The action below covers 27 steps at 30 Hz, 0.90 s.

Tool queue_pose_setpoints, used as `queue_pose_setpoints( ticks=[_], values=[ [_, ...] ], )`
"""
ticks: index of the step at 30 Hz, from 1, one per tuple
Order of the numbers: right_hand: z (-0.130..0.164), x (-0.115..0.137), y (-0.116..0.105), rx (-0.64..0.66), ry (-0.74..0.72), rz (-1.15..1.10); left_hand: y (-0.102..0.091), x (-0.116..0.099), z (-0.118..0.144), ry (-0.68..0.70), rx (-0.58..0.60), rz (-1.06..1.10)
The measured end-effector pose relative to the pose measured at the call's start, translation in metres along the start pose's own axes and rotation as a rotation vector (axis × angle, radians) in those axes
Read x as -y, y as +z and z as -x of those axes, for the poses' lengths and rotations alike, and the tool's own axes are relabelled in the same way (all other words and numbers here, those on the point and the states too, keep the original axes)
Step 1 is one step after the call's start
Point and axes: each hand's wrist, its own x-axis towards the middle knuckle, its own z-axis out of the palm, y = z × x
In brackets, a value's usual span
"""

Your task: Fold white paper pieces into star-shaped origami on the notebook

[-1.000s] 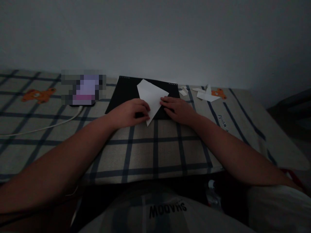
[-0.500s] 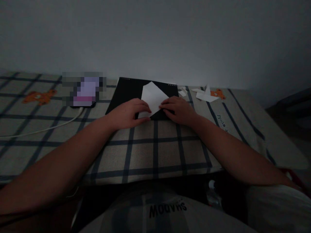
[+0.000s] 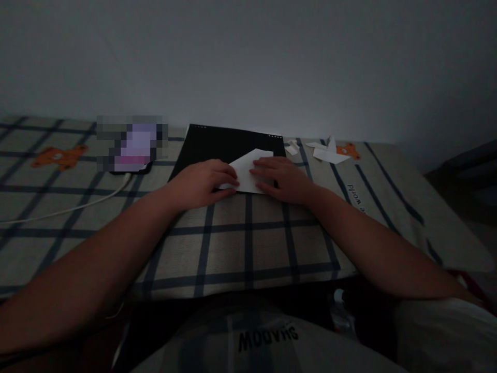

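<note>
A folded piece of white paper (image 3: 245,171) lies on a black notebook (image 3: 217,140), with its folded point facing away from me. My left hand (image 3: 204,182) has its curled fingers and thumb on the paper's left corner, which it partly hides. On the right side, the fingers of my right hand (image 3: 281,178) lie stretched and slightly apart over the paper. Its thumb rests near the paper's lower edge. The paper's right corner is partly covered by that hand.
A checked cloth (image 3: 229,243) covers the table against a wall. To the left lies a partly blurred phone (image 3: 135,145) with a white cable (image 3: 93,199). At right are a folded paper crane (image 3: 330,151) and small paper scraps (image 3: 292,147). Below the table edge is a bottle (image 3: 342,311).
The paper has turned and now sits lower and wider, its tall upper point gone from the notebook's middle. My right hand has shifted slightly left onto it.
</note>
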Motion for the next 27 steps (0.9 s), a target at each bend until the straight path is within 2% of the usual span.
queue_pose_setpoints(
  ticks=[4, 7, 10, 17, 21, 27],
  values=[
    [0.0, -0.003, -0.001, 0.044, 0.013, 0.0, -0.003, -0.004, -0.001, -0.066, -0.006, -0.036],
    [-0.001, -0.001, -0.003, 0.019, -0.041, -0.048, -0.003, -0.005, -0.002, -0.145, -0.02, -0.069],
    [-0.002, 0.0, -0.001, -0.029, -0.024, -0.044, -0.002, -0.003, -0.003, -0.182, -0.014, -0.082],
    [-0.004, -0.004, 0.002, 0.046, 0.085, -0.034, 0.002, 0.002, -0.003, -0.18, -0.004, -0.037],
    [-0.004, -0.001, 0.0, 0.065, 0.092, 0.01, 0.006, 0.005, -0.003, -0.157, -0.024, -0.005],
    [-0.006, 0.007, 0.001, 0.143, 0.112, 0.101, 0.008, 0.004, -0.003, -0.147, 0.012, -0.02]
  ],
)
